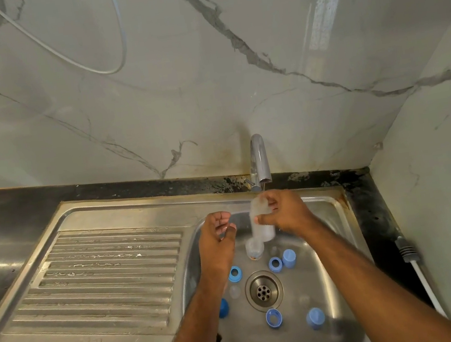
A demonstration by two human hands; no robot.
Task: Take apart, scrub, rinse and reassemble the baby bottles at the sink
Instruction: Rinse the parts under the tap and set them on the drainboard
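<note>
Right hand grips a clear bottle under the tap, above the sink basin's back edge. Left hand, fingers loosely curled, holds nothing, just beside it. 3 blue rings and caps lie around the drain.

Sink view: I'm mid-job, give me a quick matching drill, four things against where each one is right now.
Things:
1. clear bottle
2. second clear bottle
3. left hand
4. blue ring

Places:
A. on the basin floor, nearer the camera than the drain
B. gripped by the right hand under the tap
C. over the basin, holding nothing
D. standing in the basin, just below the held bottle

Pairs: 1-B, 2-D, 3-C, 4-A
</note>
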